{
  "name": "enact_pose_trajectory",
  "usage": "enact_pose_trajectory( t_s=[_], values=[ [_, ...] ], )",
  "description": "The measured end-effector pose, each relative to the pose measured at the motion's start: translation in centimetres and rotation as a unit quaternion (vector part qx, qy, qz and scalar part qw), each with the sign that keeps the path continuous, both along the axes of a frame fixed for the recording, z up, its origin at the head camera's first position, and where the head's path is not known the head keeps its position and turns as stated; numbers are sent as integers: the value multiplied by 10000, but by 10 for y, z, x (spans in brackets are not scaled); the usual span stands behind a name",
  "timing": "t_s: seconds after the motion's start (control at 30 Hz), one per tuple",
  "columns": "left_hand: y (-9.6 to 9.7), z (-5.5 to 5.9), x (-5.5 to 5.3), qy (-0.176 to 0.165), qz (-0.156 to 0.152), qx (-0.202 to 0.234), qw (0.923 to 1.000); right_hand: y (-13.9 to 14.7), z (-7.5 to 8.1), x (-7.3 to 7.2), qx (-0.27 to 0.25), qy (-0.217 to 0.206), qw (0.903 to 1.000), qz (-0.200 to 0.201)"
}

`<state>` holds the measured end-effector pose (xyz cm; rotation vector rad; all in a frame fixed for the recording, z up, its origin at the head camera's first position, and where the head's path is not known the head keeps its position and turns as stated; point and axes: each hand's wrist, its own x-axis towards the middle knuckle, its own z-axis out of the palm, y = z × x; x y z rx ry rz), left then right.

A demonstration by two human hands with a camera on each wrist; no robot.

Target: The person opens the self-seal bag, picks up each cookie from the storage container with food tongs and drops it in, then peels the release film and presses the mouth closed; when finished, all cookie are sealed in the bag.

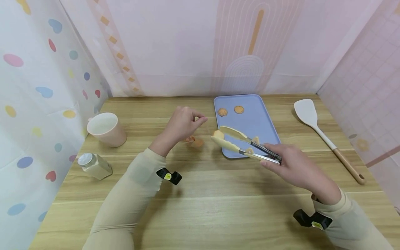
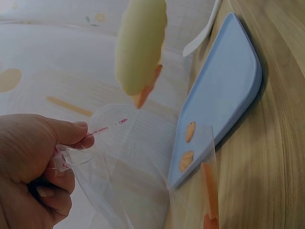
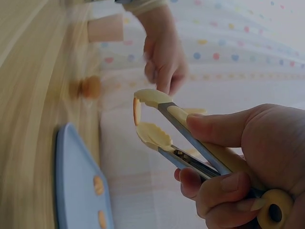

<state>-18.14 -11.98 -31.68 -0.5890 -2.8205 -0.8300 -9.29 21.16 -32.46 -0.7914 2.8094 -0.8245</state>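
A thin, clear plastic bag (image 2: 114,191) is pinched by the left hand (image 1: 184,121). Scalloped, cream-tipped tongs (image 1: 229,145) are gripped by the right hand (image 1: 292,165), a round cookie (image 1: 218,134) held between their tips near the smooth blue tray's (image 1: 250,128) raised left edge. Two cookies (image 1: 239,109) are set toward its far edge; wood (image 1: 285,128) separates tray and spatula (image 1: 306,111).

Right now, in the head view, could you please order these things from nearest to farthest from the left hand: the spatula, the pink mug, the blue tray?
From the left hand:
1. Blue tray, just to its right.
2. Pink mug, to its left.
3. Spatula, far to the right, beyond the tray.
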Motion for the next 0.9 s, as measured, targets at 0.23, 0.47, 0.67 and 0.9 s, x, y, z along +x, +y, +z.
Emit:
enact_pose_trajectory(
  t_s=[0.23,0.47,0.67,0.9],
  values=[
    [-2,0,0,-82,35,7,10000,-9,8,12,-131,34,9997,207],
    [-4,0,0,-90,-28,15,10000,-25,9,8,-149,145,9986,487],
    [-5,2,3,-278,-137,-69,9995,-37,5,-5,-245,249,9971,677],
    [-7,5,5,-341,-316,-163,9988,-44,5,-12,-150,84,9983,561]
  ],
)
